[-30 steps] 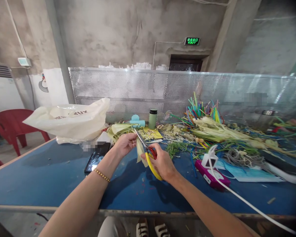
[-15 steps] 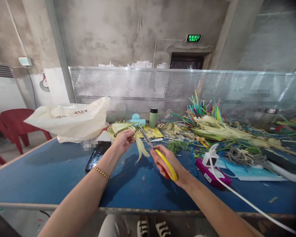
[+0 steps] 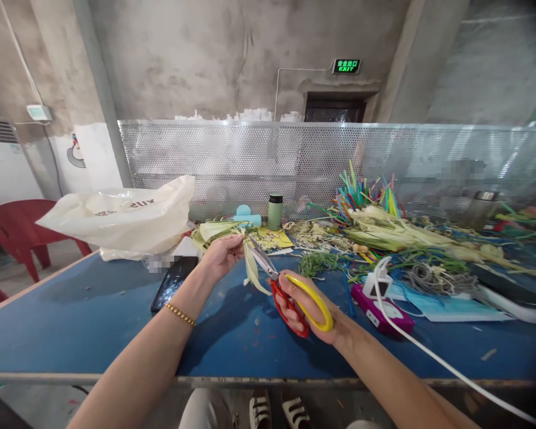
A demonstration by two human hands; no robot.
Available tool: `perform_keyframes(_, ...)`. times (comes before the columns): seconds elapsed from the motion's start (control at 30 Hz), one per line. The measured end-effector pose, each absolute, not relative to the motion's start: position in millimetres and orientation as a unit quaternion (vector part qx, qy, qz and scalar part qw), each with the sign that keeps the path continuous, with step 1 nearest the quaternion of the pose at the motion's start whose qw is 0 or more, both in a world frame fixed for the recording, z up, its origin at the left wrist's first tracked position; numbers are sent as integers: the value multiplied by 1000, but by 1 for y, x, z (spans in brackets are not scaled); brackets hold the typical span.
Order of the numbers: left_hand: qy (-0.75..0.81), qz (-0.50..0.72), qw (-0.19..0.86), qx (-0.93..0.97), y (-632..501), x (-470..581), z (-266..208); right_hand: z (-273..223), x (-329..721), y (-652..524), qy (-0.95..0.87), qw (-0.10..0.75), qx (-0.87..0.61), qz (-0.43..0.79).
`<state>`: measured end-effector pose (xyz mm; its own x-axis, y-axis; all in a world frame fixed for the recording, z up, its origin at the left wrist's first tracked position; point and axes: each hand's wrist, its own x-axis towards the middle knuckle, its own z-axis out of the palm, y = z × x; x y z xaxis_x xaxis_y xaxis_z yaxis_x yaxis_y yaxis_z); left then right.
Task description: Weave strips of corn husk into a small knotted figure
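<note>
My left hand pinches a pale green corn husk strip whose loose end hangs down past my fingertips. In my right hand is a pair of scissors with one yellow and one red handle loop. Their metal blades point up and left, close to the husk beside my left fingertips; the handles stand apart. Whether the blades touch the husk I cannot tell. Behind my left hand lie more husks on the table.
On the blue table are a phone, a white plastic bag, a green bottle, a husk pile, green string, and a purple power strip with a white cable. A perforated metal screen stands behind.
The scissors' handles have spread apart, and the red loop now shows fully. My right hand has turned a little and its fingers have loosened. My left hand still pinches the husk, with little movement.
</note>
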<state>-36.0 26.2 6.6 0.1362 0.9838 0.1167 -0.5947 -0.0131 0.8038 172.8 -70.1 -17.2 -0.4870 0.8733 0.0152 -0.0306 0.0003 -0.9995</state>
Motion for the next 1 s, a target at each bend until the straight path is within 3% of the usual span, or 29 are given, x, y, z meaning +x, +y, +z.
perform_keyframes(1.0,268,601,665,354,21,-31,11,-17,168,-75,-575,374,-361,632)
